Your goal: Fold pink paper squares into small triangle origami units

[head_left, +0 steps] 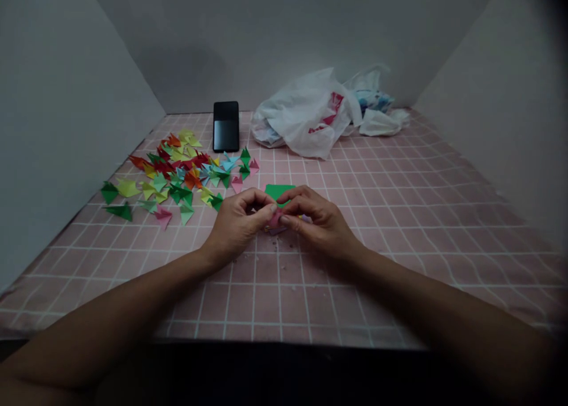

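Between the fingertips of both hands is a small piece of pink folded paper [276,218], partly covered by the thumbs. My left hand [237,222] pinches it from the left, and my right hand [320,224] pinches it from the right. Just beyond the fingers lies a green square of paper [279,191], with edges of other coloured paper showing under the hands. To the left, many folded paper cranes [177,172] in red, orange, yellow, green, blue and pink are spread in a loose heap.
A black phone [226,126] lies behind the cranes. White plastic bags [306,113] with red print rest against the back wall, beside a blue-and-white packet [375,100]. Small scraps dot the pink checked tablecloth [266,299]. Pale walls enclose three sides.
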### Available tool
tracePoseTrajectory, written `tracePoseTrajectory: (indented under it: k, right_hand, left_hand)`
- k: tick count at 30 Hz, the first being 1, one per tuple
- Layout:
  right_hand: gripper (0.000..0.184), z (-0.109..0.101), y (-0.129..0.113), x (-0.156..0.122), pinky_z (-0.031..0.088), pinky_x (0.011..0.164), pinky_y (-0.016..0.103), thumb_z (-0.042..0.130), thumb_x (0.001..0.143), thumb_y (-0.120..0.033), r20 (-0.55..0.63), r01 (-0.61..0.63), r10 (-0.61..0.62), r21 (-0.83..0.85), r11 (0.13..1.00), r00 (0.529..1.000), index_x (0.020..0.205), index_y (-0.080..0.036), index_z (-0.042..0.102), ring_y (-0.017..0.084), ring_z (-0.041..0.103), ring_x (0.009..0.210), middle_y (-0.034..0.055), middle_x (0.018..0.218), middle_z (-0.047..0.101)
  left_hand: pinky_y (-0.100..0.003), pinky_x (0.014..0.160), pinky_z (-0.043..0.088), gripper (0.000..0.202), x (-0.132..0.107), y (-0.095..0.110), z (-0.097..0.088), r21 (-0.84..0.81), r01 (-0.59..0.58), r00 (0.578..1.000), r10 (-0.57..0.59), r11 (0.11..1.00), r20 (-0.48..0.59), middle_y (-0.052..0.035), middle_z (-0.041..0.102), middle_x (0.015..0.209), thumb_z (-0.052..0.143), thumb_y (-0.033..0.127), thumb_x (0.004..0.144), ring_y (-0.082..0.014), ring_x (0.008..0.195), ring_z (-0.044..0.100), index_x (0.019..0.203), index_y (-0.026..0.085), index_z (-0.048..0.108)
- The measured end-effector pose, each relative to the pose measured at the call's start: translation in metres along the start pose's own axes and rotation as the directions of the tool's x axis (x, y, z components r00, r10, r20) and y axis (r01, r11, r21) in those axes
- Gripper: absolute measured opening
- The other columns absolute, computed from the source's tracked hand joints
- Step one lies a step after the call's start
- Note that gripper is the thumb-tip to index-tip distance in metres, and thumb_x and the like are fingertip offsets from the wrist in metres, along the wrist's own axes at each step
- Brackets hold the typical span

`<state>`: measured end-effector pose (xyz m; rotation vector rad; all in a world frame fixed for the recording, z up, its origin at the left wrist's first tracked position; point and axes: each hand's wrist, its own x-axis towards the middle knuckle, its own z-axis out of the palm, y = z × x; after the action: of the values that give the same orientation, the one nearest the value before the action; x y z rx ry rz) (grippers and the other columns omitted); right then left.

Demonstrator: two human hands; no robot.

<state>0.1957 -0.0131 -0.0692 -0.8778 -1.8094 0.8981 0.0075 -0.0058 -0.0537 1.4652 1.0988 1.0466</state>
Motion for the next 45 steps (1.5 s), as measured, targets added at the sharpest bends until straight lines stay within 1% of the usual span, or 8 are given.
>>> tracePoseTrajectory:
  k: [7, 13, 20, 23, 29, 36, 42, 45]
  right_hand:
    - [0.014, 0.003, -0.004, -0.002, 0.049, 0.078, 0.035, 0.064, 0.094, -0.021, -0.005, -0.051, 0.051, 0.033, 0.998, 0.999, 0.080, -0.020, 0.065, 0.019, 0.063, 0.083, 0.0048, 0.087, 0.067]
    - [0.017, 0.004, -0.006, -0.003, 0.045, 0.071, 0.032, 0.065, 0.094, -0.024, -0.009, -0.096, 0.096, -0.016, 0.995, 0.995, 0.078, -0.018, 0.063, 0.017, 0.059, 0.079, 0.0039, 0.083, 0.065]
    - [0.017, 0.007, -0.007, -0.005, 0.042, 0.066, 0.029, 0.064, 0.093, -0.023, -0.040, -0.160, 0.160, 0.010, 0.987, 0.986, 0.076, -0.018, 0.060, 0.015, 0.056, 0.073, 0.0013, 0.076, 0.062]
    - [0.017, 0.007, -0.006, -0.004, 0.042, 0.066, 0.029, 0.063, 0.092, -0.025, -0.036, -0.189, 0.190, 0.011, 0.982, 0.981, 0.077, -0.018, 0.061, 0.015, 0.056, 0.073, 0.0018, 0.077, 0.063]
    - [0.015, 0.007, -0.004, -0.004, 0.043, 0.067, 0.030, 0.061, 0.091, -0.025, -0.027, -0.213, 0.215, 0.043, 0.976, 0.976, 0.078, -0.018, 0.060, 0.016, 0.056, 0.074, 0.0027, 0.078, 0.063]
    - [0.021, 0.008, -0.004, -0.005, 0.042, 0.065, 0.029, 0.064, 0.092, -0.032, -0.034, -0.223, 0.225, 0.066, 0.973, 0.974, 0.076, -0.018, 0.061, 0.015, 0.055, 0.072, 0.0021, 0.076, 0.063]
    - [0.017, 0.010, -0.003, -0.006, 0.044, 0.066, 0.030, 0.063, 0.092, -0.028, -0.015, -0.223, 0.227, 0.132, 0.966, 0.974, 0.078, -0.019, 0.061, 0.015, 0.057, 0.073, 0.0020, 0.077, 0.063]
    - [0.010, 0.010, -0.003, -0.004, 0.048, 0.071, 0.032, 0.064, 0.090, -0.027, -0.019, -0.224, 0.236, 0.245, 0.943, 0.972, 0.084, -0.019, 0.061, 0.016, 0.060, 0.076, 0.0023, 0.083, 0.065]
  left_hand:
    - [-0.020, 0.055, 0.047, 0.013, -0.003, 0.003, 0.002, -0.097, 0.056, 0.998, -0.055, 0.994, 0.011, 0.0019, 0.065, 0.067, 0.075, 0.026, 0.075, -0.0083, 0.057, 0.057, 0.076, 0.015, 0.068]
    - [-0.020, 0.056, 0.050, 0.013, -0.006, 0.003, 0.004, -0.163, 0.112, 0.993, -0.106, 0.980, 0.045, 0.0011, 0.068, 0.065, 0.076, 0.025, 0.076, -0.0095, 0.059, 0.061, 0.077, 0.015, 0.068]
    - [-0.020, 0.060, 0.052, 0.016, -0.007, -0.001, 0.005, -0.190, 0.133, 0.989, -0.118, 0.973, 0.087, 0.0004, 0.069, 0.067, 0.078, 0.028, 0.079, -0.0096, 0.061, 0.062, 0.080, 0.014, 0.070]
    - [-0.021, 0.063, 0.053, 0.017, -0.007, -0.003, 0.004, -0.206, 0.135, 0.988, -0.115, 0.969, 0.105, 0.0002, 0.069, 0.069, 0.077, 0.030, 0.082, -0.0096, 0.064, 0.063, 0.081, 0.014, 0.071]
    - [-0.017, 0.063, 0.051, 0.016, -0.005, -0.007, 0.003, -0.228, 0.090, 0.994, -0.072, 0.970, 0.087, 0.0017, 0.068, 0.071, 0.076, 0.030, 0.084, -0.0070, 0.064, 0.061, 0.081, 0.015, 0.073]
    - [-0.022, 0.066, 0.057, 0.016, -0.006, -0.001, 0.006, -0.217, 0.147, 0.987, -0.129, 0.965, 0.095, -0.0005, 0.074, 0.071, 0.081, 0.027, 0.078, -0.0112, 0.066, 0.068, 0.082, 0.015, 0.072]
    - [-0.023, 0.065, 0.056, 0.014, -0.005, 0.000, 0.005, -0.124, 0.077, 0.996, -0.071, 0.989, 0.049, -0.0008, 0.072, 0.067, 0.077, 0.027, 0.081, -0.0117, 0.063, 0.067, 0.078, 0.015, 0.069]
    - [-0.024, 0.063, 0.054, 0.016, -0.004, -0.002, 0.003, -0.082, 0.043, 0.999, -0.042, 0.996, 0.017, -0.0013, 0.071, 0.070, 0.075, 0.029, 0.083, -0.0124, 0.064, 0.066, 0.079, 0.015, 0.068]
